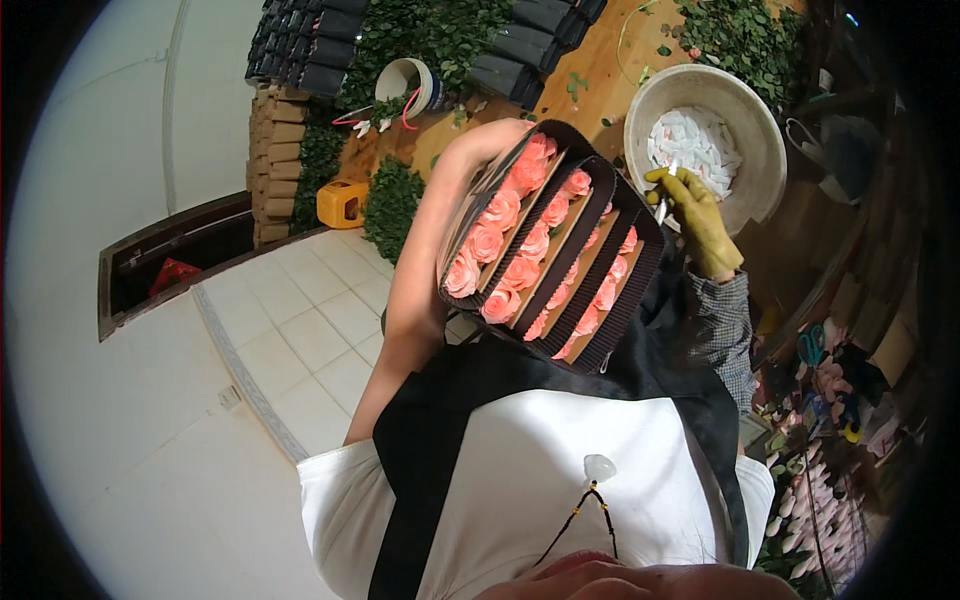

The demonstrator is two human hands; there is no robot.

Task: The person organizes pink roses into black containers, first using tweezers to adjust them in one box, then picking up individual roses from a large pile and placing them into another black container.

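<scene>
Held up in front of my chest is a bundle of coral-pink roses [521, 272], layered in rows between sheets of cardboard and wrapped in dark corrugated board. My bare left arm wraps round its left side. At the far edge of the bundle is my left hand [502, 136], its fingers hidden behind the wrapping. My right hand [692, 212], in a yellow glove, is closed over the near rim of a round pale basin [771, 182]. A small white strip [661, 212] shows between its fingers. More white strips [695, 145] lie heaped in the basin.
Beyond the bundle stand a white bucket [403, 82] and a yellow plastic container [342, 204]. Green leaves [425, 45], dark wrapped bundles [515, 65] and stacked brown cardboard rolls [277, 165] fill the far side. At right lie teal-handled scissors [811, 345] among clutter.
</scene>
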